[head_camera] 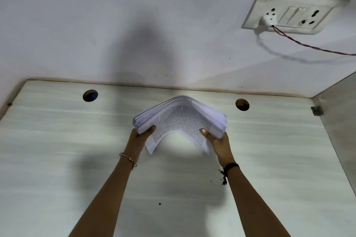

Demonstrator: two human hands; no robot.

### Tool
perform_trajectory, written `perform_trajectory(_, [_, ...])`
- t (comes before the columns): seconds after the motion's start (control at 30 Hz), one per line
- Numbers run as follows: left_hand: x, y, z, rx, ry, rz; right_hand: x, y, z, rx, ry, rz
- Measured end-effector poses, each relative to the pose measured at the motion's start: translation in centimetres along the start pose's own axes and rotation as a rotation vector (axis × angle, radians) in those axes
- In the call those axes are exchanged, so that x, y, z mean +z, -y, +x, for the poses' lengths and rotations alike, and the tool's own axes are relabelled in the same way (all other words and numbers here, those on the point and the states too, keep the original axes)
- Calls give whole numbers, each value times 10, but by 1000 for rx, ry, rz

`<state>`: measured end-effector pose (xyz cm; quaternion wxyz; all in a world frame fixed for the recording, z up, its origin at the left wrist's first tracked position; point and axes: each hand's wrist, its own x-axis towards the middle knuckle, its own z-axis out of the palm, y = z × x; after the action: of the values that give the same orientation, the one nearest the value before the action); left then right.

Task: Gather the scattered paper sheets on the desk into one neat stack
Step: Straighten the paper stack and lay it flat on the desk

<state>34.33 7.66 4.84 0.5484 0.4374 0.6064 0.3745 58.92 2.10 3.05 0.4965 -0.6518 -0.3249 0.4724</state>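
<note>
A thick stack of white printed paper sheets (pixel 180 116) is held above the pale desk (pixel 57 140), bowed upward in the middle like an arch. My left hand (pixel 140 136) grips the stack's left end, thumb on the printed top sheet. My right hand (pixel 216 140) grips the right end the same way. The lowest sheets droop below both hands. No loose sheets lie on the visible desk surface.
Two round cable holes (pixel 90 95) (pixel 242 104) sit near the desk's back edge. The white wall behind carries a socket panel (pixel 292 12) with a plug and a red-black wire (pixel 308 44). A side panel (pixel 339 121) bounds the desk on the right.
</note>
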Motion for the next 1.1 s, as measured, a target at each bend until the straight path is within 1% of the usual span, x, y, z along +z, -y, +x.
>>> perform_trajectory(0.07, [-4, -2, 6, 19, 17, 39, -4, 4, 3, -19, -13, 30])
perform_trajectory(0.13, [-3, 1, 9, -5, 16, 125, -8, -4, 5, -12, -8, 38])
perform_trajectory(0.23, [5, 10, 7, -138, 30, 258, -9, -28, 4, 86, 46, 18])
perform_trajectory(0.33, [5, 14, 10, -132, 18, 223, -9, -30, 10, 109, 26, -21])
perform_trajectory(0.4, [-3, 11, 11, -145, 60, 151, -13, -18, 16, 80, -14, -116])
perform_trajectory(0.43, [-9, 7, 12, -154, 108, 49, -15, -10, 21, 51, -13, -169])
perform_trajectory(0.5, [-25, -1, 18, -169, 185, -149, -22, 12, 33, -27, 44, -284])
perform_trajectory(0.57, [-42, -17, 27, -146, 259, -234, -31, 46, 44, -97, 141, -424])
perform_trajectory(0.6, [-51, -28, 31, -134, 336, -242, -36, 66, 48, -125, 197, -495])
perform_trajectory(0.67, [-66, -51, 37, -154, 572, -186, -42, 111, 54, -191, 289, -698])
perform_trajectory(0.7, [-67, -62, 39, -170, 681, -87, -41, 133, 54, -228, 334, -803])
perform_trajectory(0.73, [-61, -72, 40, -160, 753, 66, -39, 153, 55, -270, 373, -898])
perform_trajectory(0.77, [-48, -80, 39, -110, 781, 235, -34, 168, 56, -310, 404, -982])
perform_trajectory(0.8, [-31, -87, 38, -38, 769, 375, -28, 181, 56, -354, 427, -1065])
perform_trajectory(0.83, [-14, -94, 36, 35, 752, 460, -22, 192, 55, -397, 453, -1130])
perform_trajectory(0.87, [2, -95, 35, 83, 714, 497, -16, 197, 57, -422, 477, -1170])
perform_trajectory(0.93, [22, -95, 35, 145, 548, 470, -10, 205, 59, -446, 492, -1202])
perform_trajectory(1.0, [28, -93, 36, 189, 374, 422, -13, 210, 60, -453, 472, -1156])
perform_trajectory(1.03, [27, -93, 37, 202, 329, 397, -18, 212, 60, -457, 444, -1090])
perform_trajectory(1.1, [25, -95, 38, 221, 298, 331, -35, 206, 62, -456, 310, -897])
